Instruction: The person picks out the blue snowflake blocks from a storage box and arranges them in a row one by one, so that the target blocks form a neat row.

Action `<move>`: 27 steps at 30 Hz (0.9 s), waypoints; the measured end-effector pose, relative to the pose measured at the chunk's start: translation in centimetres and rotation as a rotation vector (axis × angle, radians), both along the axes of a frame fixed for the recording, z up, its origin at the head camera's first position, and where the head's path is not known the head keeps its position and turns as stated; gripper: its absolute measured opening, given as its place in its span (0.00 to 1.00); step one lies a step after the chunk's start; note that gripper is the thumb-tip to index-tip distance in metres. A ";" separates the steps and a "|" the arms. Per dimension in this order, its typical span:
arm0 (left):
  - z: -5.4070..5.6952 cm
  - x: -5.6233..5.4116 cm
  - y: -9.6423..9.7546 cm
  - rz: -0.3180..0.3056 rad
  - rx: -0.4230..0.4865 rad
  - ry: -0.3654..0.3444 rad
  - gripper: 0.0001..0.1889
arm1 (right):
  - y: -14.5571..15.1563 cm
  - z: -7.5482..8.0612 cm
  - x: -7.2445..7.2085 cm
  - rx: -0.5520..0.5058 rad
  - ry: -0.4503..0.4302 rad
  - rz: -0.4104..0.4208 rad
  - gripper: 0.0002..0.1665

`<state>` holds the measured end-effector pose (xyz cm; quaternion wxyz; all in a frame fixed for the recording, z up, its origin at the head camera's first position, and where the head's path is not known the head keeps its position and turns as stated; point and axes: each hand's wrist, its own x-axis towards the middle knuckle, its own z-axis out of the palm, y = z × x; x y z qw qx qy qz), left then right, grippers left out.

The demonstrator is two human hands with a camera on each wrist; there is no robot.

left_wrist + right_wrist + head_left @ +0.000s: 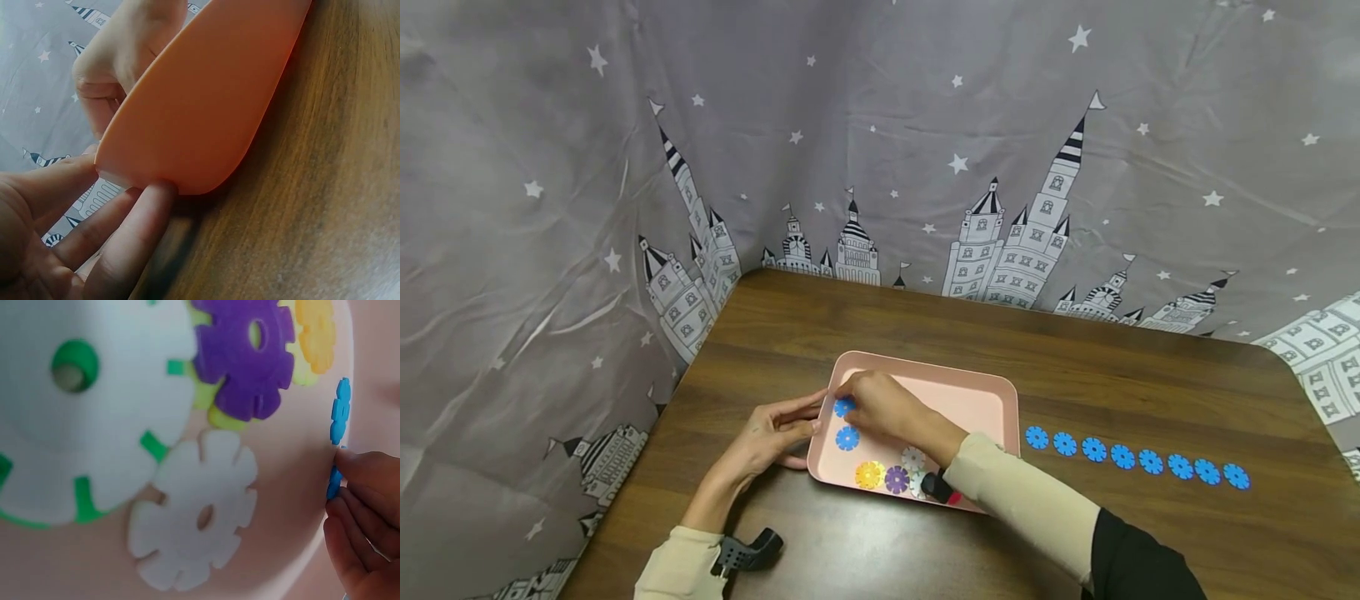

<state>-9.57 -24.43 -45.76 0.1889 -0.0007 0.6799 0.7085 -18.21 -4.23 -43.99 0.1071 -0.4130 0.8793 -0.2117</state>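
My left hand [767, 433] holds the left end of a pink tray [958, 392], one fingertip at the rim and other fingers against the outer wall. Reaching into the tray, my right hand [883, 406] pinches a blue notched disc [844, 407] near the left wall. In the right wrist view that pinched blue disc [335, 481] appears nearly edge-on, partly covered by fingers. Beside it lies a second blue disc [847, 438]. Along the tray's near side are a yellow disc [870, 475], a purple disc [897, 479] and white discs [913, 457].
A row of several blue discs [1122, 457] runs rightward from the tray on the wooden table [820, 321]. A grey curtain [880, 100] printed with castles and stars hangs behind and at the left. A black wrist mount [751, 552] sticks out from my left sleeve.
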 end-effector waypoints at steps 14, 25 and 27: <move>-0.1 -0.2 0.1 -0.006 -0.006 0.005 0.28 | 0.3 0.2 0.1 0.024 0.056 -0.007 0.17; -0.1 -0.2 0.1 -0.003 -0.005 -0.004 0.29 | 0.4 0.5 -0.1 0.055 0.006 0.065 0.20; -0.1 -0.2 0.1 -0.001 -0.004 -0.004 0.29 | 0.3 0.6 -0.1 0.054 -0.005 0.065 0.18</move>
